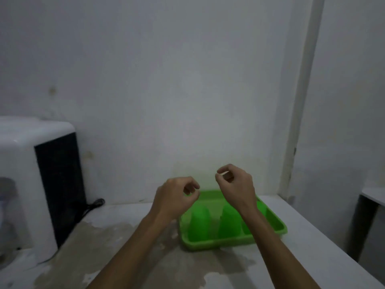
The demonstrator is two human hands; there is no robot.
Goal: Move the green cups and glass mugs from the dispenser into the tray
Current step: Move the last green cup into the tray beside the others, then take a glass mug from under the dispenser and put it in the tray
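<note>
Hovering empty, fingers loosely curled: left hand, right hand, above tray holding inverted green cups on bench; dispenser far left, best reached square-on.

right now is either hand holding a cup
No, the left hand and right hand hover empty above the green tray, fingers loosely curled.

left hand empty, fingers curled | right hand empty, curled | green cups upside-down in tray
</note>
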